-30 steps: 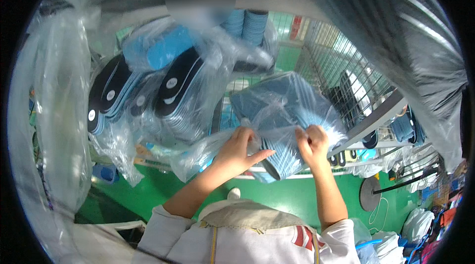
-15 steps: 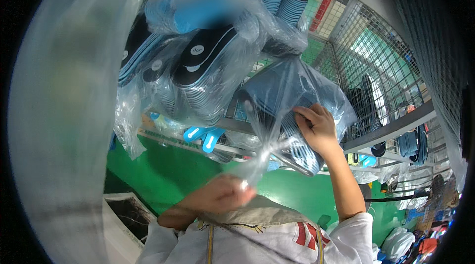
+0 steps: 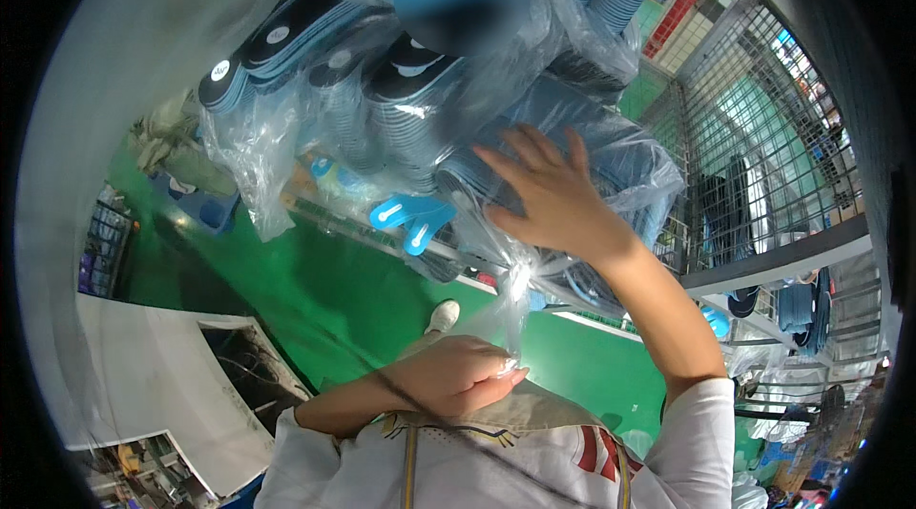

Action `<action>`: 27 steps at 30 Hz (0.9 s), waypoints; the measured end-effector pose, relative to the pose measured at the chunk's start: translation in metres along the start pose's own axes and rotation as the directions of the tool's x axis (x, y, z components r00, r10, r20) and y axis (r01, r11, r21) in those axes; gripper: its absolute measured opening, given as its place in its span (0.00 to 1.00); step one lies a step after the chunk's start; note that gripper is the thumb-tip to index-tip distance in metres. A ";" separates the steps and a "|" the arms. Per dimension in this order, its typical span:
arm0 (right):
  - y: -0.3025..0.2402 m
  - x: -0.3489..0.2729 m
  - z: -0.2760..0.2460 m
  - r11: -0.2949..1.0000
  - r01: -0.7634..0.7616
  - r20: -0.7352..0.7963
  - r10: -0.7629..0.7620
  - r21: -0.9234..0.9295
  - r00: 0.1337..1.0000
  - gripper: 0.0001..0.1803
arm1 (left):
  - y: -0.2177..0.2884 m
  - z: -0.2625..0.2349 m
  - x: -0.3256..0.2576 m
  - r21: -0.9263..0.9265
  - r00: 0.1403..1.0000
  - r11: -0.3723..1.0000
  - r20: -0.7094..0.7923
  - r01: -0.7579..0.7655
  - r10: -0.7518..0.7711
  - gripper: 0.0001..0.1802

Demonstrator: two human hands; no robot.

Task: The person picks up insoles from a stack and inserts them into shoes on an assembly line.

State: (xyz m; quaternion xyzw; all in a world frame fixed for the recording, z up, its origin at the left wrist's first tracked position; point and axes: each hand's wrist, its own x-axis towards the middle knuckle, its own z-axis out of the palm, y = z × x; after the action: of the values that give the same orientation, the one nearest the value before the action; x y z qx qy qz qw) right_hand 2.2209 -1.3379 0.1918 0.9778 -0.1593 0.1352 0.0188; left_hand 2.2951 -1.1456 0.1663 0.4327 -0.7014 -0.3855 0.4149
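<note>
A clear plastic bag (image 3: 644, 161) full of stacked blue-and-black insoles lies on the wire rack in front of me. My left hand (image 3: 458, 377) is closed around the twisted neck (image 3: 516, 304) of this bag and holds it taut toward my body. Fingers spread, my right hand (image 3: 553, 189) rests over the bag just above the gathered part, apparently touching the plastic. Farther left, more insole stacks (image 3: 410, 118) sit under loose clear plastic. Two bright blue shoe-shaped pieces (image 3: 412, 218) hang out beneath them.
Wire mesh (image 3: 763, 156) walls the rack on the right, with a metal rail (image 3: 792, 256) below it. A white cabinet (image 3: 172, 356) with an opening stands at lower left on the green floor (image 3: 324, 290). Hanging plastic sheeting (image 3: 105, 127) borders the left side.
My right hand has shifted left and up across the bag, its fingers now spread wide. My left hand keeps hold of the neck, slightly farther right. The view has swung, showing more floor and cabinet.
</note>
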 end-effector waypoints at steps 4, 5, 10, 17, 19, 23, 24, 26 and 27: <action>0.003 0.017 0.031 0.987 -0.162 0.283 0.161 -0.020 0.945 0.39 | -0.006 0.009 -0.006 -0.013 0.998 1.000 -0.066 0.009 -0.009 0.12; 0.003 0.021 0.031 0.986 -0.168 0.310 0.162 -0.005 0.937 0.40 | -0.006 0.010 -0.012 -0.029 0.997 1.000 -0.073 0.011 -0.013 0.11; 0.014 0.027 0.042 0.985 -0.174 0.340 0.158 0.016 0.927 0.40 | -0.007 0.008 -0.043 -0.345 0.996 0.934 -0.036 -0.093 0.085 0.12; 0.013 0.030 0.036 0.982 -0.190 0.344 0.176 0.008 0.922 0.41 | -0.047 0.010 -0.118 -0.338 0.920 0.931 -0.305 0.137 -0.246 0.12; 0.016 0.027 0.038 0.984 -0.176 0.317 0.160 0.023 0.935 0.42 | -0.076 0.009 -0.134 -0.583 0.780 0.803 -0.442 0.126 -0.443 0.09; 0.017 0.016 0.017 0.981 -0.109 0.363 0.044 0.158 0.931 0.42 | -0.106 -0.013 -0.148 -0.947 0.635 0.320 -0.256 -0.015 -0.728 0.11; 0.013 0.011 0.007 0.977 -0.071 0.380 -0.012 0.203 0.925 0.42 | -0.110 -0.017 -0.155 -0.958 0.612 0.286 -0.220 0.010 -0.760 0.15; 0.001 -0.004 -0.018 0.981 0.034 0.355 -0.101 0.189 0.930 0.41 | -0.143 -0.015 -0.169 -0.636 0.362 0.712 -0.615 0.299 -0.701 0.19; -0.004 -0.014 -0.031 0.989 0.090 0.319 -0.123 0.116 0.940 0.40 | -0.154 -0.018 -0.160 -0.303 0.362 0.835 -0.795 0.458 -0.487 0.19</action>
State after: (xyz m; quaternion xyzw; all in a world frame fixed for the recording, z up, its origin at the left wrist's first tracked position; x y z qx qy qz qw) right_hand 2.2018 -1.3275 0.2178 0.9935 -0.1002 -0.0213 -0.0491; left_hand 2.4011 -1.0507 -0.0052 0.7395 -0.2472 -0.2368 0.5796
